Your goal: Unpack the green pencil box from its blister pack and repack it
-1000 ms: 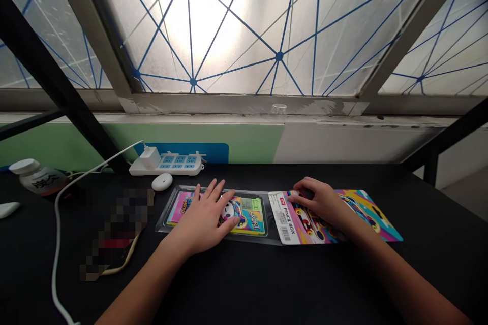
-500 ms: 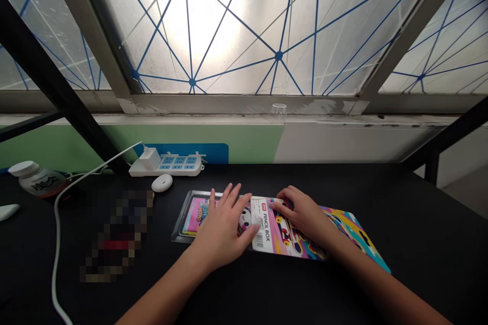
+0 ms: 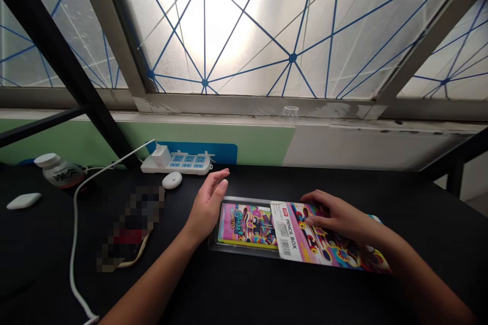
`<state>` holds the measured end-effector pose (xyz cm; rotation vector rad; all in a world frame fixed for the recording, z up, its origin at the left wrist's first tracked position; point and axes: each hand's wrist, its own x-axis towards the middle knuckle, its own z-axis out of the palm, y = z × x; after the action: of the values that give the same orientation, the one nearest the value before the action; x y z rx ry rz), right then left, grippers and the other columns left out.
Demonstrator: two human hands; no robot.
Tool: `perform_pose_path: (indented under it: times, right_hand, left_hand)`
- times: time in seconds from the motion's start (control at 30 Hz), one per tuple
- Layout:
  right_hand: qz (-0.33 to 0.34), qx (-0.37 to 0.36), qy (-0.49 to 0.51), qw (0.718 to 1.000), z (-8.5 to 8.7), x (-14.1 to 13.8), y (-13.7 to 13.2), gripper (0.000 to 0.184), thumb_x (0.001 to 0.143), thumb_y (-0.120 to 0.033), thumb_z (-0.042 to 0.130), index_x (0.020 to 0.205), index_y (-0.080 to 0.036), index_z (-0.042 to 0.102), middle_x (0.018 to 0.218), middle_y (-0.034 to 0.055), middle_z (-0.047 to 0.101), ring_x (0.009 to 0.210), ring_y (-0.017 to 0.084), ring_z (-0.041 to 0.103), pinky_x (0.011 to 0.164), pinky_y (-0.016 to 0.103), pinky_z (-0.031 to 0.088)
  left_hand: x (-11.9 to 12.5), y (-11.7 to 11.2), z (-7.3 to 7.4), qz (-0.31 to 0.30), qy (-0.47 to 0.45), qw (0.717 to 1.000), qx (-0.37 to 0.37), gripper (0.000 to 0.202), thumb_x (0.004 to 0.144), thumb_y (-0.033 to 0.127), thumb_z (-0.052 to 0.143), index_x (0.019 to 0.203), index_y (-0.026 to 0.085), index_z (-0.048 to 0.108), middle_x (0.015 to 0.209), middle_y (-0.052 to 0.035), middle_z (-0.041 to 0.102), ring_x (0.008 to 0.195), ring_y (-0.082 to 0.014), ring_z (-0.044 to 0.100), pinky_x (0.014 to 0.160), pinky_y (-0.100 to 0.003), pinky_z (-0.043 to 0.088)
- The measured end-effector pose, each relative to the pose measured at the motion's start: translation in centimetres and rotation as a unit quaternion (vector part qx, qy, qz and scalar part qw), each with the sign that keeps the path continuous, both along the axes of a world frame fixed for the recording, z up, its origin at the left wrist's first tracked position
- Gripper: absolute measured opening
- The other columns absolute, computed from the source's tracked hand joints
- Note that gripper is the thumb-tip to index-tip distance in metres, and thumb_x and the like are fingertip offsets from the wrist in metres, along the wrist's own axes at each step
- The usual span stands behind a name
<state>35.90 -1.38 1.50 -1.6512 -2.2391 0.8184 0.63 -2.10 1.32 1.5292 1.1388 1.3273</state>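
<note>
A colourful printed pencil box point(image 3: 247, 223) lies in a clear plastic tray point(image 3: 218, 244) on the black desk. Its right part is covered by a printed cardboard piece point(image 3: 305, 251) with a white "PENCIL BOX" label. Beside the tray's left end is my left hand point(image 3: 206, 208), fingers together and extended, thumb apart, holding nothing; whether it touches the tray's rim I cannot tell. My right hand point(image 3: 333, 216) rests on top of the cardboard with its fingers stretched out over the print, hiding part of it.
On the left are a phone-like blurred item point(image 3: 133, 233), a white earbud case point(image 3: 172, 180), a white cable point(image 3: 76, 244) and a white bottle point(image 3: 61, 171). Behind stands a power strip point(image 3: 186, 162) below the window. A flat white object point(image 3: 23, 201) lies far left.
My left hand has lifted off the pencil box and moved to its left end, uncovering the print. Box and cardboard sit further right, with my right hand still on the cardboard. The view has shifted left.
</note>
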Motion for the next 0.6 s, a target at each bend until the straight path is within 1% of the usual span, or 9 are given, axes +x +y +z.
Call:
perform_pose_path:
  times: [0.07, 0.13, 0.23, 0.3, 0.4, 0.47, 0.53, 0.6]
  right_hand:
    - [0.003, -0.017, 0.002, 1.000, 0.3, 1.0, 0.0, 0.057, 0.077, -0.058, 0.073, 0.124, -0.026, 0.064, 0.125, 0.0089, 0.067, 0.110, 0.031, 0.064, 0.094, 0.039, 0.052]
    - [0.002, -0.019, -0.003, 1.000, 0.3, 1.2, 0.0, 0.061, 0.076, -0.057, 0.074, 0.127, -0.027, 0.063, 0.130, 0.0101, 0.064, 0.116, 0.033, 0.062, 0.099, 0.041, 0.051]
    - [0.012, -0.002, -0.022, 1.000, 0.2, -0.3, 0.2, 0.065, 0.075, -0.060, 0.074, 0.130, -0.026, 0.062, 0.134, 0.0117, 0.062, 0.120, 0.035, 0.060, 0.101, 0.045, 0.048]
    - [0.020, 0.013, -0.046, 0.999, 0.3, -2.4, 0.3, 0.065, 0.077, -0.063, 0.071, 0.129, -0.026, 0.062, 0.134, 0.0122, 0.061, 0.121, 0.036, 0.058, 0.103, 0.048, 0.046]
    - [0.043, 0.046, -0.089, 0.994, 0.7, -6.8, 0.6, 0.058, 0.082, -0.065, 0.065, 0.123, -0.025, 0.065, 0.131, 0.0130, 0.063, 0.120, 0.036, 0.058, 0.103, 0.051, 0.042]
    - [0.074, 0.076, -0.117, 0.987, 0.9, -10.1, 0.6, 0.052, 0.088, -0.064, 0.058, 0.121, -0.024, 0.066, 0.127, 0.0142, 0.065, 0.117, 0.036, 0.059, 0.101, 0.052, 0.042]
    - [0.117, 0.109, -0.141, 0.977, 1.1, -13.2, 0.7, 0.051, 0.095, -0.063, 0.049, 0.119, -0.021, 0.066, 0.124, 0.0159, 0.066, 0.114, 0.035, 0.061, 0.098, 0.051, 0.043]
    - [0.149, 0.140, -0.154, 0.967, 1.2, -15.4, 0.9, 0.053, 0.098, -0.061, 0.042, 0.117, -0.018, 0.066, 0.123, 0.0177, 0.066, 0.112, 0.036, 0.062, 0.097, 0.051, 0.043]
  left_hand:
    - [-0.1, 0.4, -0.8, -0.004, -0.029, 0.999, -0.023, 0.037, 0.103, 0.049, 0.040, 0.126, 0.026, 0.057, 0.143, -0.0057, 0.058, 0.137, -0.0237, 0.048, 0.115, -0.043, 0.037]
    - [0.0, 0.5, -1.5, -0.002, -0.029, 0.999, -0.035, 0.040, 0.105, 0.050, 0.033, 0.129, 0.027, 0.054, 0.146, -0.0054, 0.055, 0.139, -0.0235, 0.046, 0.115, -0.043, 0.036]
    - [0.3, 0.3, -1.9, 0.004, -0.013, 1.000, -0.019, 0.043, 0.106, 0.049, 0.025, 0.133, 0.026, 0.050, 0.150, -0.0062, 0.051, 0.143, -0.0227, 0.042, 0.117, -0.044, 0.033]
    - [0.3, 0.2, -1.8, 0.005, -0.028, 1.000, -0.008, 0.046, 0.107, 0.048, 0.019, 0.133, 0.024, 0.048, 0.149, -0.0076, 0.052, 0.143, -0.0220, 0.042, 0.118, -0.045, 0.032]
    - [0.3, 0.3, -1.4, 0.003, -0.048, 0.999, -0.008, 0.050, 0.106, 0.049, 0.015, 0.131, 0.023, 0.049, 0.147, -0.0090, 0.054, 0.142, -0.0217, 0.044, 0.118, -0.044, 0.033]
    - [0.3, 0.3, -1.2, 0.010, -0.032, 0.999, -0.008, 0.052, 0.106, 0.049, 0.011, 0.131, 0.022, 0.048, 0.146, -0.0101, 0.055, 0.141, -0.0213, 0.045, 0.116, -0.043, 0.036]
    - [0.2, 0.4, -1.2, 0.022, -0.005, 1.000, -0.007, 0.054, 0.106, 0.047, 0.006, 0.130, 0.021, 0.047, 0.144, -0.0113, 0.056, 0.139, -0.0207, 0.048, 0.114, -0.042, 0.039]
    - [0.1, 0.5, -1.3, 0.032, 0.022, 0.999, -0.005, 0.055, 0.106, 0.046, 0.004, 0.129, 0.021, 0.047, 0.142, -0.0114, 0.058, 0.136, -0.0203, 0.050, 0.112, -0.041, 0.041]
